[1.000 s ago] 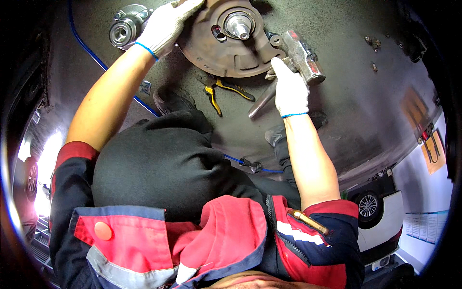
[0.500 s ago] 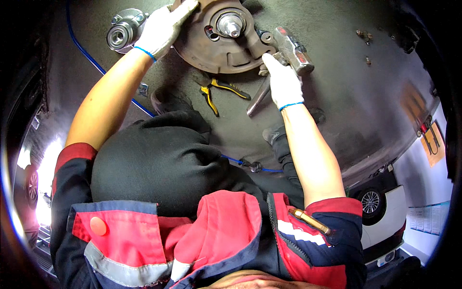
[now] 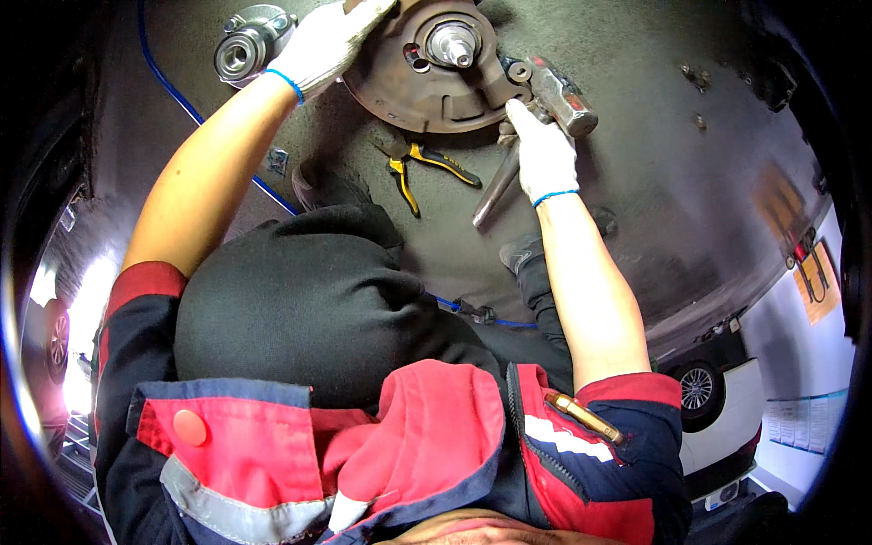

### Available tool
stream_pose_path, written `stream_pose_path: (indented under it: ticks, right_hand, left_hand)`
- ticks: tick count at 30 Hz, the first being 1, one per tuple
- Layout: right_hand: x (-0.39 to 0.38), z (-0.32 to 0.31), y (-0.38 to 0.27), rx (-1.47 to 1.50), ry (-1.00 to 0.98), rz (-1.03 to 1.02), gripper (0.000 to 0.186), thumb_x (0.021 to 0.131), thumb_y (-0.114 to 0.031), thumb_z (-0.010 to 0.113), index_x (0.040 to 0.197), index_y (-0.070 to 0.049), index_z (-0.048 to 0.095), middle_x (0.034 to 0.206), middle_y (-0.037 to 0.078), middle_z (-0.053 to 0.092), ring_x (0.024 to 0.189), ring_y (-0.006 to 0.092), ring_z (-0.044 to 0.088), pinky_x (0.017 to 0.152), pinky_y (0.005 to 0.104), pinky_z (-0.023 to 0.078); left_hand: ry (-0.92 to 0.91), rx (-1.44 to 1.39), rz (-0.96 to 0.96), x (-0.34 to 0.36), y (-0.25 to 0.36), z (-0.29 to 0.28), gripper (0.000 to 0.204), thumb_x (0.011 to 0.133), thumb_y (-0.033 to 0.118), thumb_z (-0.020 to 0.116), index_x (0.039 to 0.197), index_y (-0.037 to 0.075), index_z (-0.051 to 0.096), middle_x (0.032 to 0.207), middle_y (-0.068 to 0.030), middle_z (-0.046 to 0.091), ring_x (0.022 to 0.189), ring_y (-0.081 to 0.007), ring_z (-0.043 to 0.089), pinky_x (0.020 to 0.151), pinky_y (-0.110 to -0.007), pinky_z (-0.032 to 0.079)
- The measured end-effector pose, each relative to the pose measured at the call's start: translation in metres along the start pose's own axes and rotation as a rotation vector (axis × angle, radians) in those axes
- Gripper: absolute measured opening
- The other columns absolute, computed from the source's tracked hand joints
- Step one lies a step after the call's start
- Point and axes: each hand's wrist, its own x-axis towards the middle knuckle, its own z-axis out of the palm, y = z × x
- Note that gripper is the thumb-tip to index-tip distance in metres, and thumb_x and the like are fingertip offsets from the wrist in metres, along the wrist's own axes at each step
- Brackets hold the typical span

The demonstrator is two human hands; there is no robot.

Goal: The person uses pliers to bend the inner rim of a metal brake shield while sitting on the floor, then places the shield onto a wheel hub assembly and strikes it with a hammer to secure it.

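Note:
A rusty brown steering knuckle with a round dust shield (image 3: 391,95) and a bright splined shaft end in its middle lies on the floor before me. My left hand (image 3: 325,50), in a white knit glove, grasps the shield's upper left rim; its fingertips run out of view. At the knuckle's right edge, my gloved right hand (image 3: 543,154) is closed around a hammer (image 3: 561,98) close to its head. The metal handle slants out below my thumb. My thumb tip touches the knuckle's right side, and most of that hand's fingers are hidden.
Yellow-and-black pliers (image 3: 411,173) lie open below the knuckle. A silver wheel hub bearing (image 3: 243,54) sits left of my left hand. A blue hose (image 3: 173,86) crosses the floor by my legs. Small metal parts (image 3: 696,78) lie at the right, and a white car (image 3: 727,413) stands beyond.
The knuckle and my left hand have shifted slightly right in the picture, as has most of the scene. Both hands keep their holds.

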Motion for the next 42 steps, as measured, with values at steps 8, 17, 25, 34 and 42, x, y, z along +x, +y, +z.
stream_pose_path:
  ticks: [8, 17, 25, 34, 42]
  right_hand:
    - [0.012, -0.002, 0.018, -0.052, 0.066, -0.08, 0.038, 0.092, -0.033, 0.075, 0.104, 0.003, 0.075, 0.095, 0.01, 0.074, 0.082, 0.0152, 0.067, 0.08, 0.0319, 0.053]
    - [0.019, -0.005, 0.022, -0.04, 0.062, -0.105, 0.021, 0.091, -0.022, 0.078, 0.098, -0.003, 0.072, 0.086, 0.004, 0.07, 0.074, 0.0122, 0.063, 0.073, 0.0287, 0.051]
    - [0.003, 0.006, 0.012, 0.121, -0.011, -0.01, 0.021, 0.093, -0.023, 0.077, 0.098, -0.003, 0.072, 0.084, 0.004, 0.07, 0.074, 0.0123, 0.063, 0.071, 0.028, 0.05]
    - [-0.001, 0.013, 0.006, -0.014, 0.076, -0.087, 0.029, 0.09, -0.026, 0.079, 0.102, -0.001, 0.07, 0.088, 0.006, 0.071, 0.076, 0.0123, 0.062, 0.068, 0.0289, 0.05]
    - [-0.008, 0.015, -0.001, 0.126, 0.024, -0.038, 0.025, 0.092, -0.021, 0.078, 0.104, -0.002, 0.069, 0.087, 0.003, 0.067, 0.071, 0.0129, 0.061, 0.065, 0.0299, 0.05]
  left_hand:
    - [-0.088, -0.054, -0.075, 0.002, 0.004, -0.002, 0.054, 0.101, 0.049, 0.055, 0.133, 0.006, 0.063, 0.109, -0.0182, 0.073, 0.104, -0.03, 0.068, 0.093, -0.042, 0.051]
    - [-0.051, -0.07, 0.038, -0.017, 0.029, -0.011, 0.055, 0.101, 0.044, 0.057, 0.141, 0.006, 0.057, 0.117, -0.0185, 0.072, 0.11, -0.0282, 0.067, 0.099, -0.041, 0.05]
    - [-0.169, -0.439, 0.236, 0.021, 0.022, -0.009, 0.056, 0.101, 0.023, 0.064, 0.151, 0.004, 0.047, 0.144, -0.0122, 0.058, 0.13, -0.0211, 0.054, 0.111, -0.035, 0.045]
    - [0.521, 0.313, 0.47, -0.016, 0.045, 0.0, 0.063, 0.086, 0.019, 0.075, 0.141, 0.001, 0.052, 0.13, -0.023, 0.062, 0.117, -0.0389, 0.061, 0.103, -0.048, 0.049]
    - [0.05, 0.7, 1.098, -0.049, -0.007, 0.048, 0.051, 0.076, 0.023, 0.074, 0.125, 0.011, 0.065, 0.127, -0.0146, 0.062, 0.119, -0.0369, 0.059, 0.099, -0.049, 0.052]
